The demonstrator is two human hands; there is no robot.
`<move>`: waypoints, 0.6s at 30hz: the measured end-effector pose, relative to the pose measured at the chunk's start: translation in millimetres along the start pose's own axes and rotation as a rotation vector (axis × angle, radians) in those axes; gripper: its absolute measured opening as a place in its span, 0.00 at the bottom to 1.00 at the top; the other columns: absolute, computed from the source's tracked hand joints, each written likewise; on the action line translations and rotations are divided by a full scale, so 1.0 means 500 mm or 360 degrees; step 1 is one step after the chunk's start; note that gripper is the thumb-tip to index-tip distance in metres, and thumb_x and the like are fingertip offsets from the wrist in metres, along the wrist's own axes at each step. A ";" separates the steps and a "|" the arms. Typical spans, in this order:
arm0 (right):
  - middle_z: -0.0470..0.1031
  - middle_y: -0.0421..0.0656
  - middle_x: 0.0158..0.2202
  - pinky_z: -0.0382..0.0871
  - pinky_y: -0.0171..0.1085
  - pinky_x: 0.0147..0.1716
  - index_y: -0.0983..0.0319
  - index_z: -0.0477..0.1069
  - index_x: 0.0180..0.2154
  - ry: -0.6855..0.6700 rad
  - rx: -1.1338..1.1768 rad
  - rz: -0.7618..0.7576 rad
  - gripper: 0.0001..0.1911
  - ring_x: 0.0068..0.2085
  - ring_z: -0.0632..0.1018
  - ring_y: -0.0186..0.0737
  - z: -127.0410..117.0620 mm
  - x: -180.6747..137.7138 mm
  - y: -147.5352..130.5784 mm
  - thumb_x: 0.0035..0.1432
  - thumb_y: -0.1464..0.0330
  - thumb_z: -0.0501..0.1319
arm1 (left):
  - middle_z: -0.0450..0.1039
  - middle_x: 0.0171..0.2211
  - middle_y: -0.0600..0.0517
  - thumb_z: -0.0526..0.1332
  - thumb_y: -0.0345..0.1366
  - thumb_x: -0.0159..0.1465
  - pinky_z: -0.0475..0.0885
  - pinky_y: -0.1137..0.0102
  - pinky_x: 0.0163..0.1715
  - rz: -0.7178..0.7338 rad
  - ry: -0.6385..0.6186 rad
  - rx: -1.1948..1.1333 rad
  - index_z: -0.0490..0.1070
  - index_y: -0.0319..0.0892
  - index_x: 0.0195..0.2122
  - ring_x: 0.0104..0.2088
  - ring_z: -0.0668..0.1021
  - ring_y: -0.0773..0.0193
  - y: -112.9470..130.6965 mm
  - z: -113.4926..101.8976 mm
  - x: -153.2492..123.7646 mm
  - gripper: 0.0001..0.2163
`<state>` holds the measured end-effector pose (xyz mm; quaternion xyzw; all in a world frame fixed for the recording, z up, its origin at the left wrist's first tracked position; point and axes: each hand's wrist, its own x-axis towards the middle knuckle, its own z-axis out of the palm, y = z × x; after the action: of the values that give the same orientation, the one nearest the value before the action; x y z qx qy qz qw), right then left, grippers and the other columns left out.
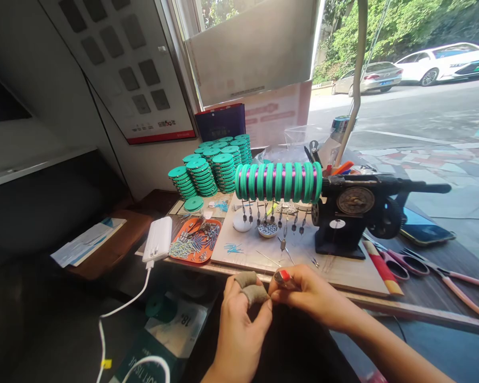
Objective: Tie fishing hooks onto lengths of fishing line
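My left hand (245,324) is closed in a pinch in front of the board's near edge, with brownish wraps around two of its fingers. Close beside it my right hand (307,292) also pinches, and a small red and dark piece (282,276) sits at its index finger. The fingertips of both hands nearly meet; whatever is between them is too small to make out. Beyond the hands, a row of green spools (277,182) with purple line is mounted on a black hand-cranked winder (351,202). Several small dark weights with metal clips (280,223) hang below the spools.
An orange tray (195,257) of small tubes and fittings lies left of the wooden board (243,259). On the board stands a small bowl of beads (267,229). Stacked green spools (201,175) rise behind. Scissors (407,264), pliers (457,282) and a phone (427,229) lie right; a white power bank (158,239), left.
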<state>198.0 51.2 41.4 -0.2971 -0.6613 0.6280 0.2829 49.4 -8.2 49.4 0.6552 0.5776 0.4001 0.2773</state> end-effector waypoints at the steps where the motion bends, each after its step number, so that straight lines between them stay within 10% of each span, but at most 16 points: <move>1: 0.59 0.35 0.19 0.52 0.30 0.23 0.65 0.67 0.22 0.0004 0.0001 0.0002 0.06 0.23 0.58 0.29 0.000 0.000 0.000 0.49 0.72 0.57 | 0.68 0.37 0.49 0.58 0.31 0.57 0.65 0.64 0.43 0.0000 -0.0001 -0.0007 0.71 0.42 0.27 0.41 0.70 0.58 0.000 0.000 0.000 0.04; 8: 0.64 0.37 0.22 0.58 0.31 0.26 0.64 0.69 0.26 0.0121 -0.0002 -0.0027 0.07 0.26 0.63 0.32 0.004 -0.008 -0.018 0.50 0.67 0.59 | 0.67 0.36 0.50 0.58 0.34 0.58 0.65 0.66 0.42 -0.0124 0.0002 -0.0206 0.71 0.42 0.26 0.40 0.70 0.60 -0.003 0.000 0.004 0.05; 12: 0.67 0.39 0.27 0.60 0.33 0.30 0.62 0.69 0.34 0.0617 -0.0025 -0.0071 0.13 0.30 0.66 0.36 0.024 -0.037 -0.014 0.51 0.59 0.58 | 0.67 0.38 0.49 0.58 0.34 0.57 0.64 0.66 0.44 -0.0113 0.0084 -0.0222 0.70 0.42 0.27 0.42 0.70 0.59 -0.006 0.001 0.004 0.04; 18: 0.61 0.38 0.19 0.58 0.33 0.23 0.62 0.62 0.18 0.1075 0.0263 0.0158 0.26 0.24 0.62 0.35 0.085 -0.050 0.036 0.53 0.48 0.49 | 0.68 0.38 0.48 0.58 0.31 0.56 0.65 0.63 0.43 0.0037 0.0154 -0.0091 0.71 0.42 0.27 0.42 0.70 0.57 0.001 0.009 0.009 0.03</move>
<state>183.3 4.9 21.5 -0.4960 -0.4619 0.5587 0.4779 53.8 -3.2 48.5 0.6337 0.5710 0.4508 0.2629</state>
